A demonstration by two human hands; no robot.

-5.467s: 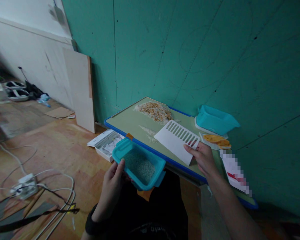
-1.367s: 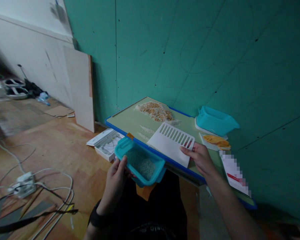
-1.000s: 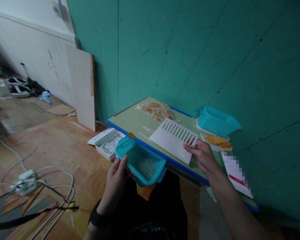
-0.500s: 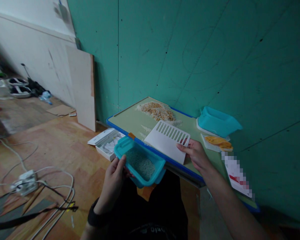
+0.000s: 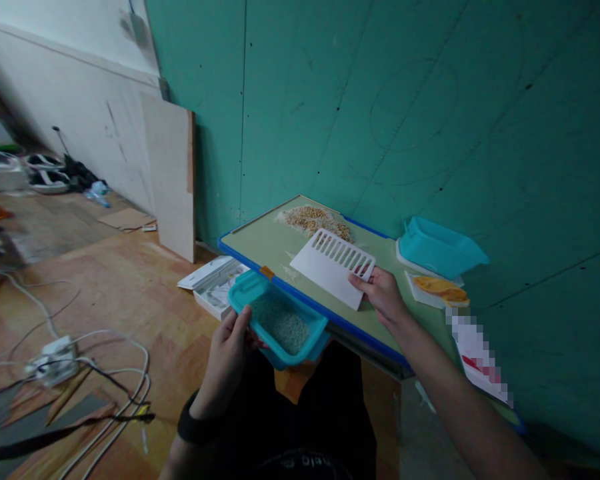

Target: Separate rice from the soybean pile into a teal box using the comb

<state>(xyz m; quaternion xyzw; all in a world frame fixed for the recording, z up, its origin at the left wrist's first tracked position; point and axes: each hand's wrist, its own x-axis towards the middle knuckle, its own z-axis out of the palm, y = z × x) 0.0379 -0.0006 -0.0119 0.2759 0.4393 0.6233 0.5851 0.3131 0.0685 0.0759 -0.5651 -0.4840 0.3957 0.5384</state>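
Note:
My left hand (image 5: 234, 333) grips the near left rim of a teal plastic tub (image 5: 307, 350), thumb on top, with the other fingers partly hidden below. Pale grains (image 5: 285, 327) cover the tub's bottom, and it sits just under the table's near edge. A flat white slotted plastic scraper (image 5: 327, 273) is pinched by its right end in my right hand (image 5: 380, 293). It is tilted over the green tabletop (image 5: 260, 230), its slots toward the wall. Behind it lies a pile of tan beans and white grains (image 5: 313, 220). A few white grains (image 5: 290, 272) are scattered left of the scraper.
At the table's right stand another teal tub (image 5: 440, 247), a folded yellow cloth (image 5: 440, 289) and a partly blurred white packet (image 5: 480, 360). An open white box (image 5: 213, 287) is left of the table. Cables and a power strip (image 5: 55, 360) lie on the floor.
My right hand has drawn the scraper slightly up and back from the table's near edge, toward the pile. The tub in my left hand stays nearly in place. The view has shifted a little.

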